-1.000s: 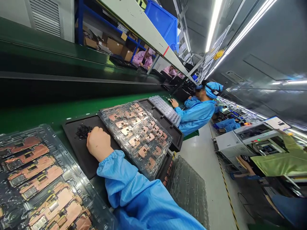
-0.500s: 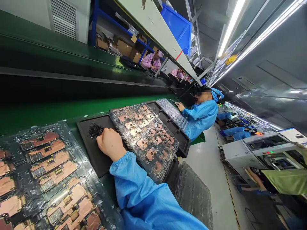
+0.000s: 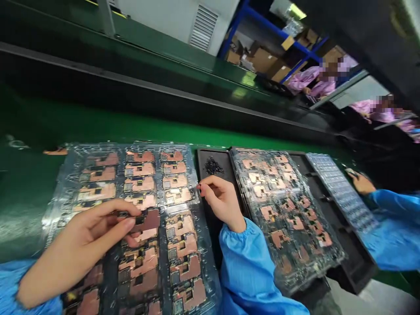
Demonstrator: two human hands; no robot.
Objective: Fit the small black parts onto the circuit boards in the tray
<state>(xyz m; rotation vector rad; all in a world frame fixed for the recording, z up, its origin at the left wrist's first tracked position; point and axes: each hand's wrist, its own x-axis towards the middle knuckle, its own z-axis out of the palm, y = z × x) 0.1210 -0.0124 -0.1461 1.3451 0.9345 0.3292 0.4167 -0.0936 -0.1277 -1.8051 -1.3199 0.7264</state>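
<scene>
My left hand (image 3: pixel 95 232) is closed in a pinch on the edge of a copper-coloured circuit board (image 3: pixel 150 220), held over a clear plastic tray (image 3: pixel 205 245) with rows of similar boards. To its right, my right hand (image 3: pixel 225 201) has thumb and forefinger pressed together on a tiny black piece (image 3: pixel 199 188), near that tray's right edge. Just behind this hand, a pile of small black pieces (image 3: pixel 213 165) lies in a black tray (image 3: pixel 205 155). What exactly these pieces are is too small to tell.
Right of the black tray stands a stack of clear trays (image 3: pixel 315 258) with more boards. Beyond it a co-worker's hand (image 3: pixel 362 183) is beside a pale compartment tray (image 3: pixel 337 188). The green bench (image 3: pixel 98 127) has a dark raised ledge along its back.
My view has swung left. My right hand has left the black pile and moved left to the board tray with a tiny piece. My left hand has come into view holding a circuit board.
</scene>
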